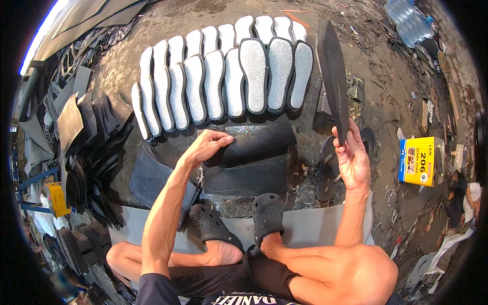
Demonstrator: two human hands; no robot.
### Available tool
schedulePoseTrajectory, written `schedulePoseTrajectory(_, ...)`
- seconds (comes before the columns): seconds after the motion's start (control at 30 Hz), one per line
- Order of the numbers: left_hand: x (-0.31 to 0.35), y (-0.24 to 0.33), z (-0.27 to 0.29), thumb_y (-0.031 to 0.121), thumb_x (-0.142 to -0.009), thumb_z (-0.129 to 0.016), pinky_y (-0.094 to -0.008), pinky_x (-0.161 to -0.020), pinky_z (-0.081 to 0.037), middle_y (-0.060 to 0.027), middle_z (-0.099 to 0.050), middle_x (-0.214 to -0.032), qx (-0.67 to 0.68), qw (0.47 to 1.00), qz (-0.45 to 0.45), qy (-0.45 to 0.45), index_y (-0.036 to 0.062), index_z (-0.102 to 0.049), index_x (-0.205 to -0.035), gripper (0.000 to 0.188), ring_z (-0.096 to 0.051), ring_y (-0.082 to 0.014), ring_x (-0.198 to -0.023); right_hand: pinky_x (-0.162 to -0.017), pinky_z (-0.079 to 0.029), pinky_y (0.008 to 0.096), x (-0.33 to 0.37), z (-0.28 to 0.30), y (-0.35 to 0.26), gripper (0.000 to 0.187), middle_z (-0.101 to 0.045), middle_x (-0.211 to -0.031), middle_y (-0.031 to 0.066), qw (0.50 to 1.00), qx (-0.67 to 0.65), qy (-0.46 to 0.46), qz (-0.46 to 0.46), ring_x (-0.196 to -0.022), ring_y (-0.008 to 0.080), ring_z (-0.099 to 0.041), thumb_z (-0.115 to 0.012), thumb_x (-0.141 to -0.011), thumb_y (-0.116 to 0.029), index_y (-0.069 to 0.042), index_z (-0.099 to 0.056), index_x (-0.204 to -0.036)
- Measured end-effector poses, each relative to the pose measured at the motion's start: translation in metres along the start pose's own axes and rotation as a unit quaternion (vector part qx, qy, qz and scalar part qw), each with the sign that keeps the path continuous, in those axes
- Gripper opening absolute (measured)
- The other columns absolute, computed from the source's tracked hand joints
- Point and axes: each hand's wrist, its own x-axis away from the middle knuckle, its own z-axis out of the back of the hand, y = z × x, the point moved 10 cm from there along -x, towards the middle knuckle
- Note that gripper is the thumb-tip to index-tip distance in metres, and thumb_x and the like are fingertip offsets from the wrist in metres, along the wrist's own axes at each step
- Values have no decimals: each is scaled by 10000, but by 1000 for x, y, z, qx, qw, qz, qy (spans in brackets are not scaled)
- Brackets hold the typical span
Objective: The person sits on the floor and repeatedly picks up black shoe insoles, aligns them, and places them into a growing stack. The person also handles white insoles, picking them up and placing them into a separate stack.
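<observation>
My left hand (209, 146) pinches the left end of a black rubber-like sheet (262, 144), whose far part is curled up. Below it is a flat black surface (246, 179) with a faint curved outline; whether both are one piece I cannot tell. My right hand (354, 158) grips the lower end of a long dark sole-shaped piece (331, 71), held upright and tilted. Under that hand, a black sandal sole (326, 179) lies on the ground, partly hidden. Beyond my hands stand two rows of white fleecy insoles (252, 76) with dark edges.
Stacks of dark sheets (89, 132) stand on the left, with a dark sheet (155, 178) nearer. On the right are a yellow tin (421, 161) and a clear plastic bottle (410, 23). My feet in black clogs (268, 216) rest close in front.
</observation>
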Motion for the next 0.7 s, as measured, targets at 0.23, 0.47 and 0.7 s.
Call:
schedulePoseTrajectory(0.23, 52, 11, -39, 290, -1059, -779, -327, -897, -568, -55, -806, -1043, -51, 997, -52, -25, 38, -826, -1270, 332, -705, -123, -985, -917, -658, 306, 5, 10, 15, 493, -730, -1297, 61, 996, 72, 51, -13, -956, 107, -735, -661, -1131, -133, -44, -551, -1604)
schedulePoseTrajectory(0.47, 112, 5, -41, 228, -1049, -810, -421, -1090, -579, -102, -642, -1417, 502, 857, -83, 85, 90, -464, -1658, 713, -626, -186, -1267, -771, -582, 275, 17, 22, 85, 376, -632, -932, -62, 933, 356, -10, -53, -803, 49, -596, -656, -1130, -168, -82, -701, -1493)
schedulePoseTrajectory(0.7, 149, -78, -30, 149, -999, -861, -306, -849, -606, -102, -815, -1112, 293, 883, -2, 366, -49, -758, -1331, 400, -745, -150, -917, -776, -596, 280, 42, 17, 118, 295, -805, -1021, 86, 881, 466, 41, -65, -877, 105, -714, -783, -1048, -131, -32, -750, -1323)
